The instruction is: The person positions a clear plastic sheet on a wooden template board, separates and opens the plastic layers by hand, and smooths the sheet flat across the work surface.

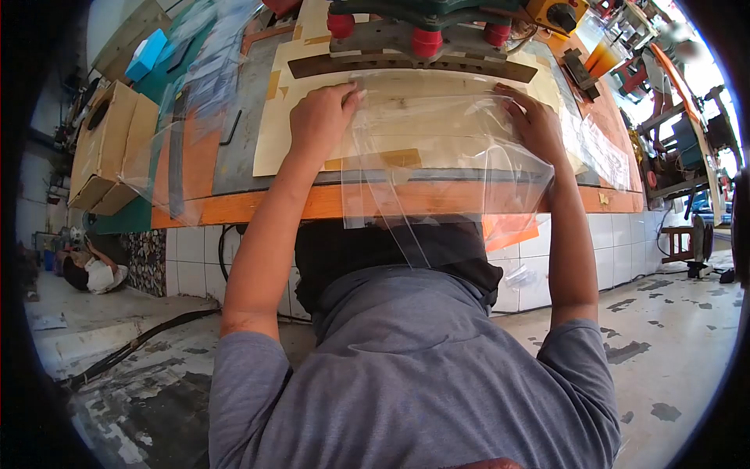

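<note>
A clear plastic sheet (449,191) stretches between my two hands over a yellowish board (312,152), its near part hanging past the table's orange front edge. Fingers closed, my left hand (323,117) grips the sheet's far left corner. At the far right corner, my right hand (535,125) is closed on the same sheet, thumb and fingers bent around its edge. Just beyond the sheet's far edge lies a long dark metal bar (414,69), under a press head with red cylindrical parts (426,42).
A cardboard box (113,144) and more clear plastic sheets (205,66) are at the left. A black hex key (231,127) lies left of the board. A yellow control box (556,14) sits at the back right. Another person (98,270) is low at the far left.
</note>
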The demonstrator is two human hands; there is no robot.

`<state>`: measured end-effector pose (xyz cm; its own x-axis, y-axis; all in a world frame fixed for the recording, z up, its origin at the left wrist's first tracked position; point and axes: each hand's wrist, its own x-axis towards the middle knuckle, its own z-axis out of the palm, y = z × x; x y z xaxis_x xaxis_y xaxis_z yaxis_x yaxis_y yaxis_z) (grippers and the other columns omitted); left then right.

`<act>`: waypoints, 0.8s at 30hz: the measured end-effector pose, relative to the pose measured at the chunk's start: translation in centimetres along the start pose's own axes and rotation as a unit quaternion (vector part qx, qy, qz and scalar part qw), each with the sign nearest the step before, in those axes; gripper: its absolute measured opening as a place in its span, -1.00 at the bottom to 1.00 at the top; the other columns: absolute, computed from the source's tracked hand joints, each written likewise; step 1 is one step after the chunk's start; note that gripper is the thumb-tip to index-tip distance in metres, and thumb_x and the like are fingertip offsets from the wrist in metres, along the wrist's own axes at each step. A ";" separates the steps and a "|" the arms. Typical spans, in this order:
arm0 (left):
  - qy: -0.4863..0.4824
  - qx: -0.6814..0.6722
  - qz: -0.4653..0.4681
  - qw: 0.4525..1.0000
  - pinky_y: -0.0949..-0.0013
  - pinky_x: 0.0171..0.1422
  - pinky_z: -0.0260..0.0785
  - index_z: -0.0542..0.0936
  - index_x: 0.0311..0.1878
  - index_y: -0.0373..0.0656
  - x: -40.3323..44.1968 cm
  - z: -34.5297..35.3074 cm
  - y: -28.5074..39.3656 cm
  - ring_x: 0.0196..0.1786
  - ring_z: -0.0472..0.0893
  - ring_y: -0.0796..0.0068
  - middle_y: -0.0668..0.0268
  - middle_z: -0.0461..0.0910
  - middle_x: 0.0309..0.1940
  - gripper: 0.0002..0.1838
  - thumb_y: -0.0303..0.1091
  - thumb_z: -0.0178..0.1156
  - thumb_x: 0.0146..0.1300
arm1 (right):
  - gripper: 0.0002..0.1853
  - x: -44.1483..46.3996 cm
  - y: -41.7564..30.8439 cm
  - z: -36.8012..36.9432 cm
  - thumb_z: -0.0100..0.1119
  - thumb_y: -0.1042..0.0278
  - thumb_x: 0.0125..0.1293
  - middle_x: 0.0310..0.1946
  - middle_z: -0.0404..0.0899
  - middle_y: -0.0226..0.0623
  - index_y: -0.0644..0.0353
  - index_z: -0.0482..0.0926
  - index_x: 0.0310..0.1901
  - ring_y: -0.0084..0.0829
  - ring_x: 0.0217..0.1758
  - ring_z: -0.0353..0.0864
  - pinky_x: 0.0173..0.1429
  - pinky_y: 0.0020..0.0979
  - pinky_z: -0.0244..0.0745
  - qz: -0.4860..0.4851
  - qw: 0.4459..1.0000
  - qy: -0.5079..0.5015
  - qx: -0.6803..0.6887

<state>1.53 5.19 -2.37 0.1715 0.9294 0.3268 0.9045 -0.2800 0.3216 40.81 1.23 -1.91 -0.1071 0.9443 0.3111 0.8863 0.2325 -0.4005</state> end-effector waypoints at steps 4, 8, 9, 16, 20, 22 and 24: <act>-0.005 -0.009 0.000 1.000 0.03 -0.05 0.66 0.84 0.14 0.09 0.0 -0.1 0.1 -0.10 0.81 -0.02 0.11 0.84 -0.17 -0.60 0.12 0.26 0.53 | -0.64 0.0 -0.3 -0.3 0.12 0.07 0.63 0.08 0.81 -0.11 -0.20 0.72 0.32 0.08 0.06 0.77 0.15 -0.01 0.63 0.008 1.000 -0.009 -0.007; 0.020 -0.005 0.018 1.000 0.03 -0.06 0.66 0.84 0.14 0.10 -0.1 0.4 -0.3 -0.12 0.81 -0.02 0.11 0.84 -0.19 -0.59 0.13 0.26 0.52 | -0.64 0.0 -0.6 -0.5 0.12 0.07 0.63 0.09 0.81 -0.11 -0.19 0.72 0.32 0.08 0.08 0.78 0.17 -0.01 0.63 0.022 1.000 -0.019 -0.007; 0.023 -0.007 0.021 0.999 0.03 -0.06 0.66 0.84 0.13 0.10 -0.1 0.5 -0.3 -0.13 0.81 -0.02 0.11 0.84 -0.19 -0.59 0.13 0.26 0.52 | -0.64 -0.1 -0.6 -0.5 0.11 0.07 0.64 0.09 0.81 -0.12 -0.19 0.72 0.33 0.08 0.07 0.77 0.17 -0.01 0.63 0.023 1.000 -0.019 -0.005; 0.011 -0.002 0.008 1.000 0.03 -0.06 0.66 0.85 0.12 0.10 -0.1 0.1 0.0 -0.14 0.81 -0.02 0.10 0.84 -0.20 -0.61 0.11 0.27 0.52 | -0.64 0.0 -0.1 -0.1 0.11 0.06 0.64 0.05 0.82 -0.11 -0.22 0.72 0.33 0.08 0.05 0.78 0.15 0.00 0.63 0.011 1.000 -0.010 -0.019; 0.013 -0.004 0.005 1.000 0.03 -0.07 0.66 0.85 0.12 0.11 -0.1 0.0 0.1 -0.15 0.81 -0.03 0.09 0.83 -0.22 -0.62 0.10 0.28 0.51 | -0.64 0.1 0.5 0.1 0.12 0.07 0.63 0.01 0.82 -0.08 -0.24 0.72 0.33 0.09 0.03 0.78 0.14 0.01 0.63 0.005 1.000 -0.006 -0.018; 0.008 -0.006 -0.002 1.000 0.03 -0.07 0.66 0.85 0.12 0.10 -0.1 -0.1 0.2 -0.15 0.81 -0.04 0.08 0.83 -0.23 -0.63 0.09 0.29 0.51 | -0.64 0.1 0.9 0.5 0.12 0.07 0.63 0.00 0.82 -0.06 -0.25 0.72 0.33 0.09 0.02 0.78 0.14 0.01 0.63 -0.012 1.000 0.006 -0.016; 0.007 -0.010 0.002 1.000 0.03 -0.06 0.66 0.85 0.12 0.10 0.0 0.0 0.0 -0.14 0.81 -0.05 0.08 0.83 -0.23 -0.63 0.08 0.29 0.50 | -0.65 0.1 1.2 0.5 0.13 0.08 0.63 0.02 0.82 -0.10 -0.25 0.73 0.32 0.07 0.02 0.79 0.14 0.00 0.63 -0.010 1.000 0.005 -0.029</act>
<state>1.51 5.22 -2.39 0.1699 0.9245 0.3411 0.8958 -0.2892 0.3376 41.61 1.72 -2.79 -0.1206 0.9370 0.3279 0.9089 0.2370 -0.3430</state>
